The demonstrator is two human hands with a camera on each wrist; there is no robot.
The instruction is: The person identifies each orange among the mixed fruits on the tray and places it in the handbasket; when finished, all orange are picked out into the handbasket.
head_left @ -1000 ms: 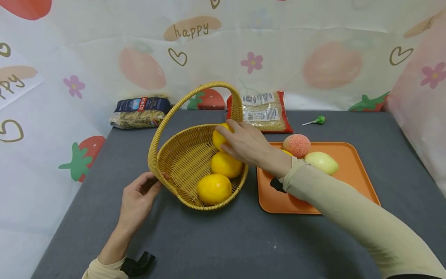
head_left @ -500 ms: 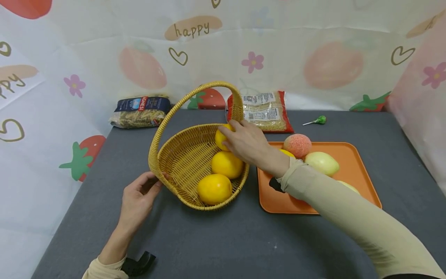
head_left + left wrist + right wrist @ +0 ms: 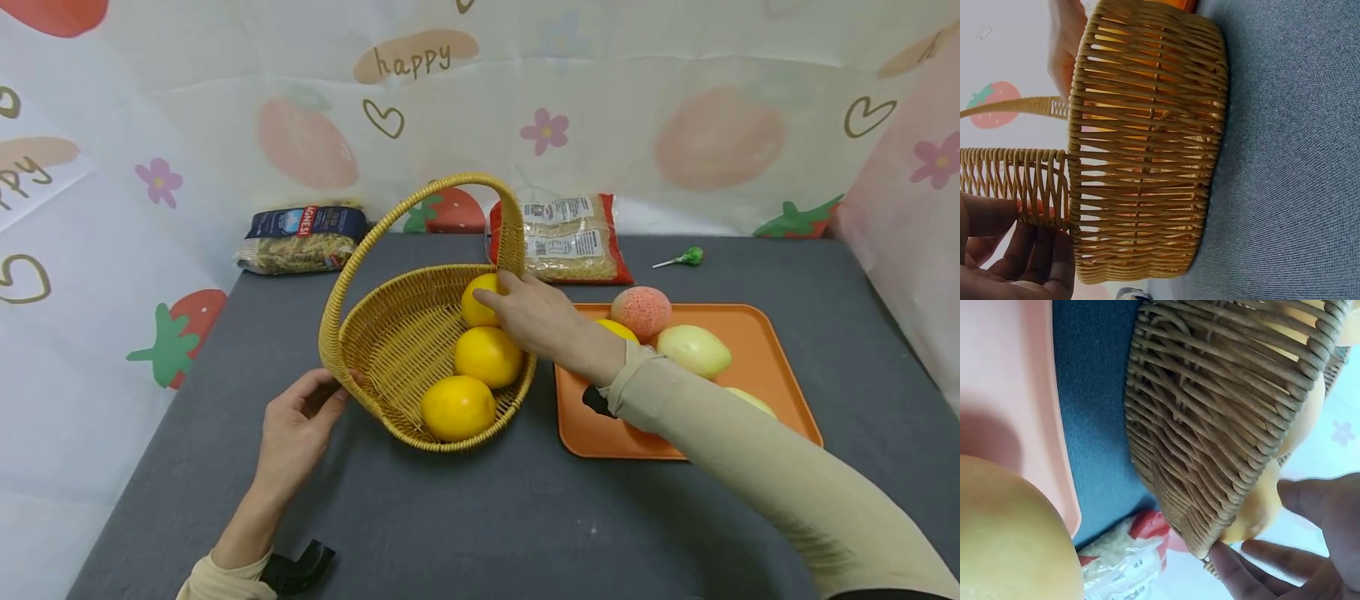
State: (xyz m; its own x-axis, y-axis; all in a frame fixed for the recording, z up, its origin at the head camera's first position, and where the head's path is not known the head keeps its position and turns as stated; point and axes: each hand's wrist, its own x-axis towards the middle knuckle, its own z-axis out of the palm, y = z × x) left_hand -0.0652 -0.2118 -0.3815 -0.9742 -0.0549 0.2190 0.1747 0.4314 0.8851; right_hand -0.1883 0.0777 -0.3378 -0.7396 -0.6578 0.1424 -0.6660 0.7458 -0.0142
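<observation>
A yellow wicker basket (image 3: 397,350) with a tall arched handle stands on the dark grey table, holding a rear lemon (image 3: 478,302), a middle lemon (image 3: 489,357) and a front lemon (image 3: 458,407). At the basket's left, my left hand (image 3: 296,429) pinches the foot of the handle (image 3: 1041,187) between thumb and fingers. My right hand (image 3: 543,321) reaches over the right rim beside the rear lemon. In the right wrist view, its thumb (image 3: 1300,497) and fingers lie loosely spread at that lemon's edge; whether they still touch it is hard to tell.
Right of the basket, an orange tray (image 3: 750,333) bears a pink peach-like fruit (image 3: 641,312), a pale green fruit (image 3: 693,351) and other fruit partly under the right arm. Behind lie a pasta bag (image 3: 303,240), a clear red-edged bag (image 3: 573,237) and a green lollipop (image 3: 691,257).
My right hand's fingers have drawn back from the top of the rear lemon, which now shows more and sits slightly lower. The front lemon has shifted slightly left. My left hand has stayed put.
</observation>
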